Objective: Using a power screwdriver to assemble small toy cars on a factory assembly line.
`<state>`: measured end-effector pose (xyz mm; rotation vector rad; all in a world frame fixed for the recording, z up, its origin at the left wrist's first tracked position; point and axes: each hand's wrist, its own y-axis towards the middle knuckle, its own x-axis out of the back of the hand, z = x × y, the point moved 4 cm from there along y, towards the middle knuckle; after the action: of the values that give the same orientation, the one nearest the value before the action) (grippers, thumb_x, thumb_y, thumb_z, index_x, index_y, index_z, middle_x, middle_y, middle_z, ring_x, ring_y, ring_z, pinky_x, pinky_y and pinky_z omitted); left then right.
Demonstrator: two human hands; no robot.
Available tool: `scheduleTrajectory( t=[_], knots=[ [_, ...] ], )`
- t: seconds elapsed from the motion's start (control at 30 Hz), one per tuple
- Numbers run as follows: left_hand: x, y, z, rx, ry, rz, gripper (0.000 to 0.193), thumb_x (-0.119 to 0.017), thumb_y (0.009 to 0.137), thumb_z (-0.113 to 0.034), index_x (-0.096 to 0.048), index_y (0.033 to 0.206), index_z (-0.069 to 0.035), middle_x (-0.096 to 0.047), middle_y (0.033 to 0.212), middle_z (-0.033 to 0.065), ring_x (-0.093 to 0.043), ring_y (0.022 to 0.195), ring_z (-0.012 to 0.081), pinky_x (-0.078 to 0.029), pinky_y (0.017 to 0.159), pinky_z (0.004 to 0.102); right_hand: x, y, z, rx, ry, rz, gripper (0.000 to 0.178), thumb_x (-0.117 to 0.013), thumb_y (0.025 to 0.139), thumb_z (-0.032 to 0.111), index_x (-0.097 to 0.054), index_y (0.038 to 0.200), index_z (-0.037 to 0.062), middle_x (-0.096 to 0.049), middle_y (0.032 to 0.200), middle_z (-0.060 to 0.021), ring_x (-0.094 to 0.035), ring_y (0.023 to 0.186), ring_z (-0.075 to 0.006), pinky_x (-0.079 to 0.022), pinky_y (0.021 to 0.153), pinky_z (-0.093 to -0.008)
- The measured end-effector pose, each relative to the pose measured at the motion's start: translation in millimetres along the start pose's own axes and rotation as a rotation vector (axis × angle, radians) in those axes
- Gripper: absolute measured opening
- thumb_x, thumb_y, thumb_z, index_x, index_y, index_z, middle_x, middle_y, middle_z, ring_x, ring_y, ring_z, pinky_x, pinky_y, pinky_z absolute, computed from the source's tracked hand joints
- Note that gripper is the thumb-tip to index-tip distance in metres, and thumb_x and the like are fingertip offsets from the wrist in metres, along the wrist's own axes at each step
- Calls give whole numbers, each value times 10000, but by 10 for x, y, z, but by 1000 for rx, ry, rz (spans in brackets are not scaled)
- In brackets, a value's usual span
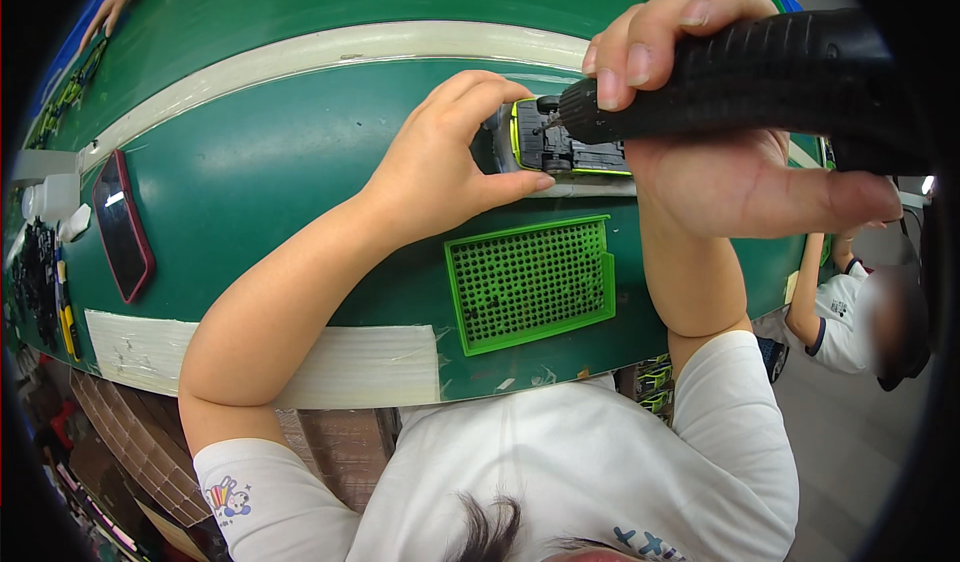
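Note:
A toy car (pixel 592 154) with a black underside and yellow-green edging lies wheels up in a grey holder on the bench. My left hand (pixel 440 152) curves around its left end, the thumb on the near side and the fingers on the far side. Above the car, my right hand (pixel 705 184) grips a black electric screwdriver (pixel 750 77), held nearly level. The driver's tip points at the car's underside near a wheel; whether it sits on a screw I cannot tell. The tool and hand cover the car's right end.
A green tray (pixel 540 338) with rows of small holes, many with dark bits in them, lies nearer me. Left are a red-edged phone (pixel 122 227) and dark small parts (pixel 38 277). Pale foam (pixel 360 362) lines the front edge. Another person's hand (pixel 112 7) is far left; a person (pixel 845 307) sits right.

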<state>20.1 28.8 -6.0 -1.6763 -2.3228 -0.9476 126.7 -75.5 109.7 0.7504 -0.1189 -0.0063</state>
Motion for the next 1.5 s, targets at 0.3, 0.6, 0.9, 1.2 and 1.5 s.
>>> scheduleTrajectory(
  t=[0.3, 0.6, 0.9, 1.2, 1.5],
  knots=[
    [-10, -8, 11, 2, -12, -18, 595, -875, 670, -238, -591, 1141, -11, -602, 1113, 123, -581, 1068, 321, -483, 928, 402, -1, -6, -158, -38, -14, -38, 1217, -341, 554, 1042, -503, 1151, -6, -584, 876, -122, -587, 709, -205, -481, 645, -324],
    [23, -2, 34, 35, -43, 46, 551, -872, 679, -183, -611, 1140, -32, -605, 1213, 127, -567, 1147, 311, -455, 1001, 378, -67, -13, -277, -131, 122, -40, 1187, -329, 520, 1054, -509, 1054, 10, -577, 766, -94, -557, 614, -179, -456, 571, -301],
    [44, 35, -17, -29, -10, -3, 586, -881, 662, -202, -602, 1144, -17, -608, 1186, 131, -587, 1113, 317, -475, 970, 389, -153, -176, -325, -214, 192, -520, 1137, -303, 545, 1046, -531, 938, 4, -575, 670, -90, -545, 507, -187, -466, 501, -299],
    [255, -60, -179, 67, 70, -12, 613, -881, 686, -201, -583, 1193, -28, -605, 1266, 122, -579, 1186, 273, -442, 1032, 371, 88, -144, 254, 219, -2, -443, 1056, -283, 698, 978, -545, 1014, 5, -596, 711, -117, -587, 569, -198, -473, 506, -302],
    [1980, -1080, -989, 277, 350, -507, 531, -744, 845, -92, -543, 1322, 26, -656, 1138, 137, -643, 1024, 194, -505, 893, 299, 567, -309, 893, 311, -18, -443, 1091, -289, 626, 981, -580, 999, -2, -557, 778, -110, -534, 669, -214, -431, 641, -354]
  ],
)
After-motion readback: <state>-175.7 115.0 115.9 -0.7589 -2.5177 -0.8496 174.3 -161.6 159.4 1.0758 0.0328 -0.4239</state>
